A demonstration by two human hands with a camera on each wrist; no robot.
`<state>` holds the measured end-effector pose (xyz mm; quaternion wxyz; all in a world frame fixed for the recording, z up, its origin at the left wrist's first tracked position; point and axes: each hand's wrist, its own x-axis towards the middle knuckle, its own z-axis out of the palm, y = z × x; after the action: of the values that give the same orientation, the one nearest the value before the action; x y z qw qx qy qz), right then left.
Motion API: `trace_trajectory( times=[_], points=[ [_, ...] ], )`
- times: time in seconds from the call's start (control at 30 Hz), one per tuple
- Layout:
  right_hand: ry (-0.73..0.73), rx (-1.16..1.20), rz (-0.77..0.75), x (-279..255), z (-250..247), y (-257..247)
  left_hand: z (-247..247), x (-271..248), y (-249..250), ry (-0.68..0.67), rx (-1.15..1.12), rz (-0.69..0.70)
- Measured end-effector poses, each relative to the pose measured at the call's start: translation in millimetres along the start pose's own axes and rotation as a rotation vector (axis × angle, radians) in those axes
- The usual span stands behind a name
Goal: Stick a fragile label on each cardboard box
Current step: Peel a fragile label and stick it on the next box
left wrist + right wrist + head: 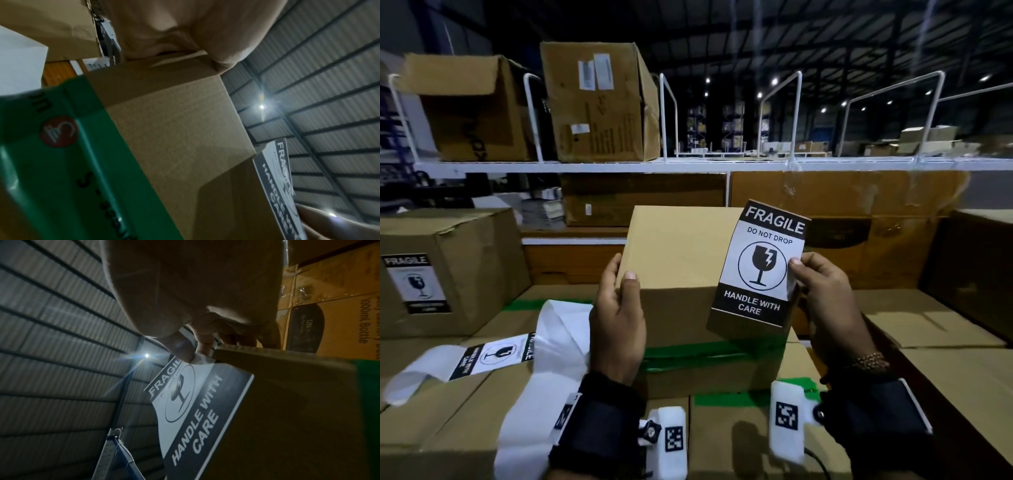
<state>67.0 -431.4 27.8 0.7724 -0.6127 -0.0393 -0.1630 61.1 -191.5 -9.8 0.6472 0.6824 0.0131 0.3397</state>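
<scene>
Between hands: right hand pinches label, seemingly touching left-held box.

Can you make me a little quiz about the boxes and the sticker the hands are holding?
1. True or false: the right hand pinches the fragile sticker by its edge.
2. What does the left hand hold? A) the plain box B) a bottle C) scissors
3. Fill in: the box on the left already wears a ______ sticker.

Key: 1 true. 2 A. 3 fragile.
</scene>
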Motion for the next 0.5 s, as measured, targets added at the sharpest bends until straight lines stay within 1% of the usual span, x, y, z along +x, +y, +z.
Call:
trace_trajectory(
  times=[0.1,0.27,0.5],
  points=[
    [-0.018,0.014,-0.001,-4,-4,-2,-5,-6,2,-0.006,-0.032,-0.013],
    [-0.046,-0.004,-0.013,-13,-15,-3,-12,-17,2,-0.009,-0.042,0.014],
    [-0.081,0.052,-0.048,-35,-30,-9,-18,-46,17,-0.081,-0.097,-0.006]
  ],
)
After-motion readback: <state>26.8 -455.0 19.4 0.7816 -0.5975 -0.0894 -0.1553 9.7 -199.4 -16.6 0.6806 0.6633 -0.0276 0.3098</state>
